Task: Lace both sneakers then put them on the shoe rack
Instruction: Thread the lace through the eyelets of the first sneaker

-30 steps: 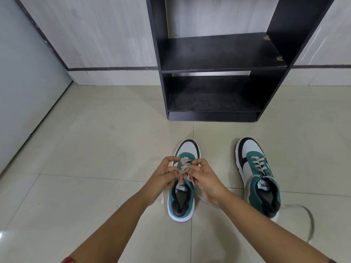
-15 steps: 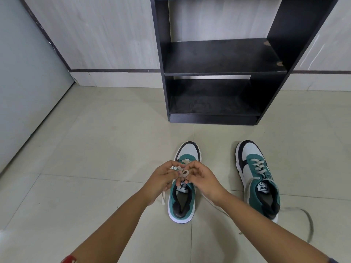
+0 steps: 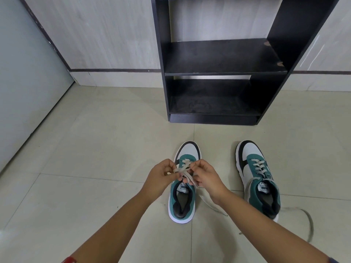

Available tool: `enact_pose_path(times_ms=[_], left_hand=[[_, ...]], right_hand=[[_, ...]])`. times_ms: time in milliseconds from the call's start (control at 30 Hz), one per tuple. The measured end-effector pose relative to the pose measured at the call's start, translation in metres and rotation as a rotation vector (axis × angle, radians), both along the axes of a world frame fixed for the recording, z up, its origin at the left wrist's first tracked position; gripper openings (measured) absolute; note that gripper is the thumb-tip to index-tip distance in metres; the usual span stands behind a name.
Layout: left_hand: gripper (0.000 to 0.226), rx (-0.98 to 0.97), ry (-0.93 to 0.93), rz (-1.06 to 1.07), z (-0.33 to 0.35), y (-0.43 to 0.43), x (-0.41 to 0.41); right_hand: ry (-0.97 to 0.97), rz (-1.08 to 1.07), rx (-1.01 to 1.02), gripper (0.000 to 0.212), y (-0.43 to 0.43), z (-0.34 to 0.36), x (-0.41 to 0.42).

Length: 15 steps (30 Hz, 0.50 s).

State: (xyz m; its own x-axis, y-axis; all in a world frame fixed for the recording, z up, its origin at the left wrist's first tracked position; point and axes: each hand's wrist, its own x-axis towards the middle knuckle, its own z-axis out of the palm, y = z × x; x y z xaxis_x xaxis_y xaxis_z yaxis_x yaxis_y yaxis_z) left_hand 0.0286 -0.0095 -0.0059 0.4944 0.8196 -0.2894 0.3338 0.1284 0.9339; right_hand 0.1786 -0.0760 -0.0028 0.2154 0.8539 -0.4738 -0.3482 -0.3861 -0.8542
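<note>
Head view: my grips, left hand and right hand, pinch the lace over one sneaker, hiding its upper eyelets.

The tiled floor bears a left sneaker, a right sneaker and a shoe rack.

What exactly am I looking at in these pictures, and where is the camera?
There is no machine here: a person works with bare hands, and one camera worn on the head looks forward and down, so every picture comes from there. The left hand and right hand both pinch the lace above a green and white sneaker standing on the tiled floor. A second sneaker stands to its right, its threaded lace trailing untied. Ahead, a black shoe rack stands against the wall; neither sneaker is on it yet.
</note>
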Motion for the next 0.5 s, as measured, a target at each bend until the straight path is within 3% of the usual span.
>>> enact_pose_path(times_ms=[100,233,333,433,500], left_hand=[[0.016,0.500,0.304,-0.047,-0.008,-0.003,-0.003],[0.022,0.972,0.274,-0.225,-0.003,-0.006,-0.005],[0.019,1.246,0.370,-0.420,-0.009,-0.002,-0.005],[0.018,1.333,0.454,-0.480,-0.012,0.000,-0.004],[0.020,1.225,0.487,-0.442,-0.009,-0.002,-0.001]], right_hand=[[-0.015,0.009,-0.033,0.013,0.003,-0.002,0.000],[-0.033,0.065,-0.105,0.017,0.008,-0.002,0.002],[-0.015,0.086,-0.150,0.015,0.011,-0.005,0.004],[0.038,0.077,-0.144,0.014,0.010,-0.009,0.004],[0.112,0.047,-0.101,0.017,0.007,-0.007,0.003]])
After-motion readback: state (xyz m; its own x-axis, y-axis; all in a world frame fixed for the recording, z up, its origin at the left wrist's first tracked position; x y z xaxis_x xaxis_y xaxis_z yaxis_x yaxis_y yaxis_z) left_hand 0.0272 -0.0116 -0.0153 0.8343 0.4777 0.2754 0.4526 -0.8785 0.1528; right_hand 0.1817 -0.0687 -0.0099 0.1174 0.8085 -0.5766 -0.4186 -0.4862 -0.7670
